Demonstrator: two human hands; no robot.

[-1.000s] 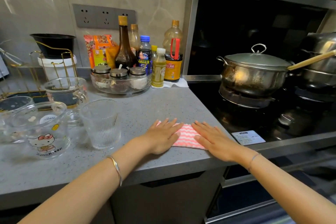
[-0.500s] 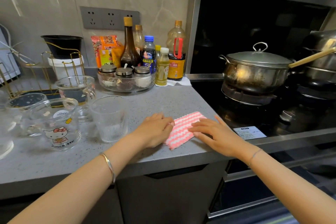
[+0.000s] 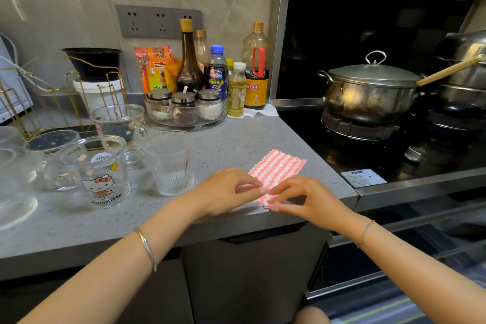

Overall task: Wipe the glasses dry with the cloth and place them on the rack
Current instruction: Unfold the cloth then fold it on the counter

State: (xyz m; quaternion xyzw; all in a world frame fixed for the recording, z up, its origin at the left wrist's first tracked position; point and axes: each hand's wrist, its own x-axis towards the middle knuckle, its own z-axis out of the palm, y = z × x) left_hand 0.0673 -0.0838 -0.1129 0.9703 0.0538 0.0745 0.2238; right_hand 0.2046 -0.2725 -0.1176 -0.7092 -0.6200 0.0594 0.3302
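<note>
**Item: cloth** [image 3: 278, 168]. Pink-and-white check, folded to a narrow oblong, lying flat on the grey counter [image 3: 236, 139] close to its front edge.
- Place: at 3 o'clock from the ribbed glass [image 3: 171, 163], well apart from the gold wire rack [image 3: 15, 113], which stands at 10 o'clock behind the glasses.
- Axis: the long axis runs from 7 o'clock to 1 o'clock. The far short end points at 1 o'clock toward the stove [image 3: 368, 155]; the near end lies under the fingers.

**Hands.**
- Left hand [image 3: 226, 192]: fingers curled, pinching the cloth's near left corner.
- Right hand [image 3: 305, 200]: thumb and forefinger pinching the near edge beside it.
- Neither hand holds a glass.

**Risks, as judged.**
- The glasses stand crowded; the ribbed glass and the Hello Kitty mug [image 3: 97, 171] are just beside each other, with more behind. A reach for one could knock a neighbour.
- Wet glass may slip in a bare grip (wetness itself cannot be told here).
- The cloth's near end sits at the counter's lip, so a loose pinch could let it slide off.
- Its far corner is near the stove edge, so a careless sweep could drag it onto the hob.
</note>
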